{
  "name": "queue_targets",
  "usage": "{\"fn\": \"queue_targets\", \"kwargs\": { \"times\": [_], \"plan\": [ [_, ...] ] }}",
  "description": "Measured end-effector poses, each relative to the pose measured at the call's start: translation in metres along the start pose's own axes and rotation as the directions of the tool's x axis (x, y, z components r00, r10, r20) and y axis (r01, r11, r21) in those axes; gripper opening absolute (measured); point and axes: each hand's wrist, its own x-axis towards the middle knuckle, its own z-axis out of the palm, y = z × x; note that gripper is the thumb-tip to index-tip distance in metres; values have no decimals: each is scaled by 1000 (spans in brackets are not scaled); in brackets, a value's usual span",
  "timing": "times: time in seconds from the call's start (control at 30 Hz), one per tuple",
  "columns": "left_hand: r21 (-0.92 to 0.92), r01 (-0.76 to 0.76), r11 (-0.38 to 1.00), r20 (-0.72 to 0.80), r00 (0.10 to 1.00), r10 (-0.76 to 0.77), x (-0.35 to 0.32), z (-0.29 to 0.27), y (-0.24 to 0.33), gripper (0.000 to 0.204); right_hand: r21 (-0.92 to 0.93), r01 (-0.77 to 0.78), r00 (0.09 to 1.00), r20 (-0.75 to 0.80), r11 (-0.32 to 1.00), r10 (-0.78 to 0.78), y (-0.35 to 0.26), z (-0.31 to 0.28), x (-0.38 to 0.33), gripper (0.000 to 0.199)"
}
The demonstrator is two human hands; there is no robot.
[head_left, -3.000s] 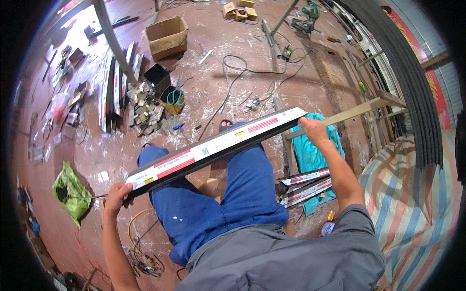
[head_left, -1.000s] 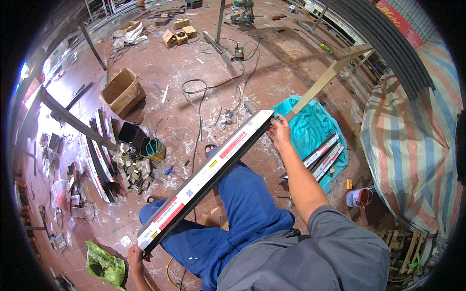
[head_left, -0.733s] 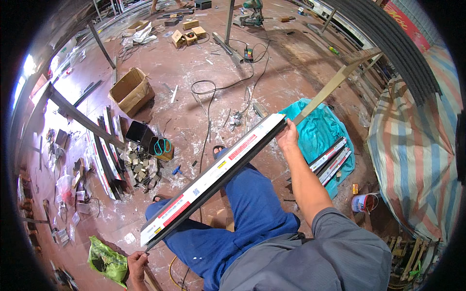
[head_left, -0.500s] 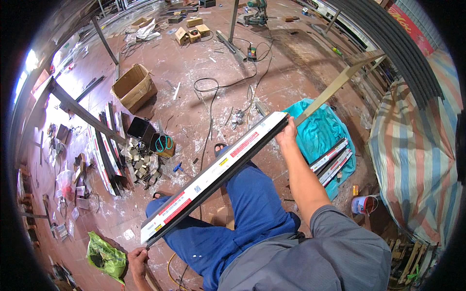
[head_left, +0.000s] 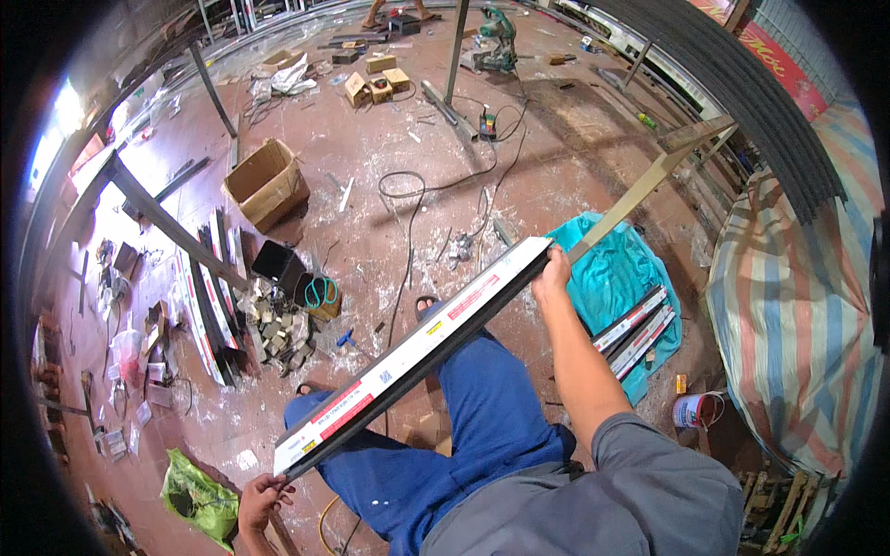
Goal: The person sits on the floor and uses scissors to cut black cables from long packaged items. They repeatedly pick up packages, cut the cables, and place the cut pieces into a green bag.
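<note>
A long black metal profile (head_left: 422,345) with white and red film along its face lies slantwise over my blue trousers. It runs from the lower left up to the right. At its upper right end my right hand (head_left: 553,275) is closed around the edge. My left hand (head_left: 264,500) pinches the lower left end corner with bent fingers; its grip is partly hidden. Just beyond my right hand is a teal cloth (head_left: 607,255). More film-covered profiles (head_left: 635,332) lie on that cloth.
Film-covered profiles (head_left: 206,310), metal pieces (head_left: 283,329) and teal-handled scissors (head_left: 321,292) lie at left. Beyond are a cardboard box (head_left: 266,183), cables (head_left: 408,176) and a green cut-off saw (head_left: 498,42). A metal frame bar (head_left: 640,190) slants near my right hand. A bucket (head_left: 691,410) stands right.
The profile and my hands sit slightly lower in the picture, as the whole view has shifted. A person's legs now show at the far top. My hold looks the same.
</note>
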Motion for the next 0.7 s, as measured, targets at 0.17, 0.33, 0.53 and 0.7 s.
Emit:
{"fn": "queue_targets", "kwargs": {
  "times": [0.17,0.33,0.53,0.7],
  "plan": [
    [-245,-21,969,87,995,43,9,24,5,62,-751,-57,994,-103,658,-32,-21,-10,-31,28],
    [-6,27,1000,121,992,-26,37,41,17,68,-938,257,946,194,234,-260,-19,-45,5,36],
    [4,2,1000,152,988,-3,44,47,23,68,-788,451,861,508,-420,-28,-47,-61,29,32],
    [17,-40,999,10,999,40,29,34,-8,71,-841,390,911,412,-375,22,-71,0,-34,44]
  ]
}}
